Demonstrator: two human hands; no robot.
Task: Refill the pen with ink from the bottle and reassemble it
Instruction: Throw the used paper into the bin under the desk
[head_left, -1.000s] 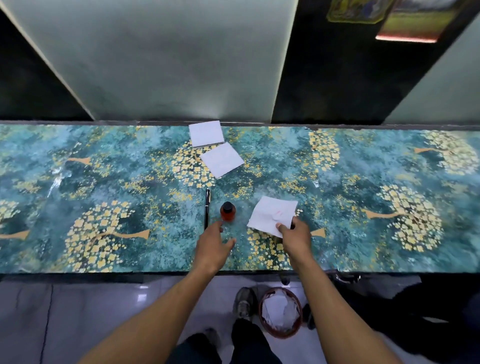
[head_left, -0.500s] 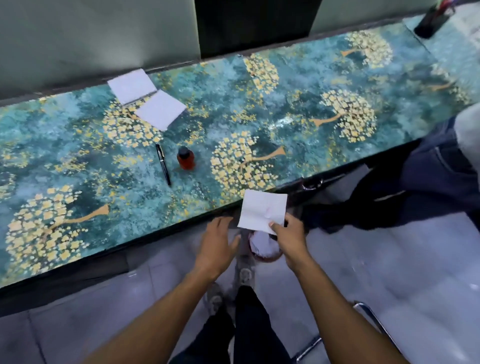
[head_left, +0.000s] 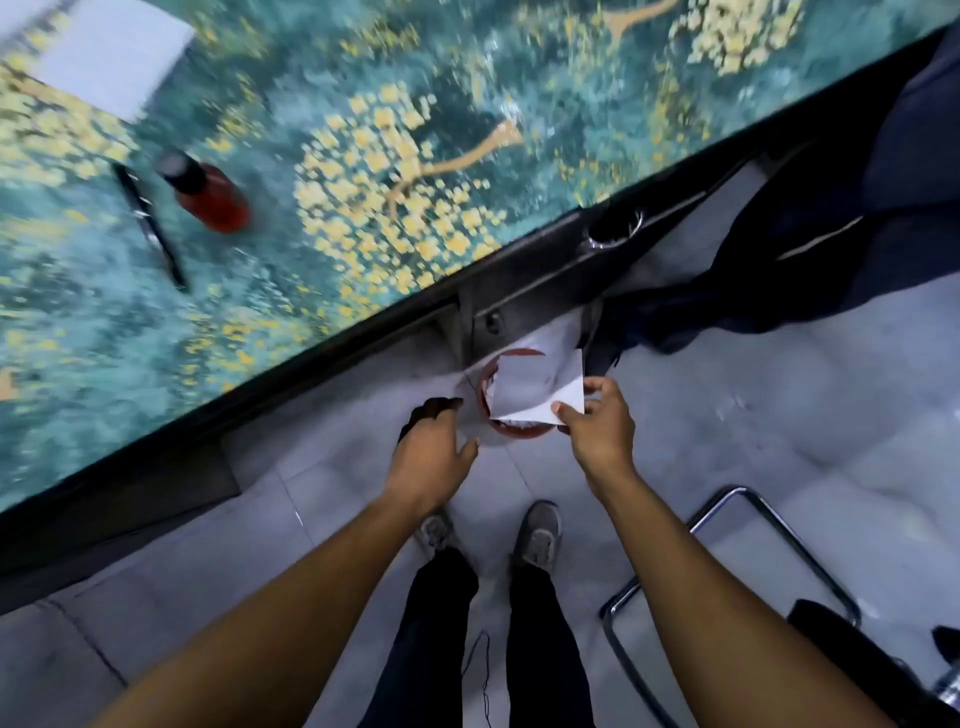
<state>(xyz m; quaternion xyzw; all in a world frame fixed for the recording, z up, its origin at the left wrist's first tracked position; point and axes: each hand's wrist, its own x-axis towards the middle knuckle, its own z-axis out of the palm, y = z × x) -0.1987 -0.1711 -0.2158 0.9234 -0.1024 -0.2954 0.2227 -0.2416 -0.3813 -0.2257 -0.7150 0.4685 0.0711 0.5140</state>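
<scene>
While right hand (head_left: 597, 423) is pinching white tissue (head_left: 535, 387) over floor bin (head_left: 511, 427), left hand (head_left: 434, 452) is hovering loose-fingered, holding nothing, pen (head_left: 150, 226) and ink bottle (head_left: 208, 195) lying on table (head_left: 363, 156).

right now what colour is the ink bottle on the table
Red with a black cap, seen in the head view, though blurred.

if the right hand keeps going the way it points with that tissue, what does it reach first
Probably the bin. The right hand pinches the tissue above it, fingers aimed forward and down toward the rim below the table edge. Depth is unclear, but nothing shows between tissue and bin.
</scene>
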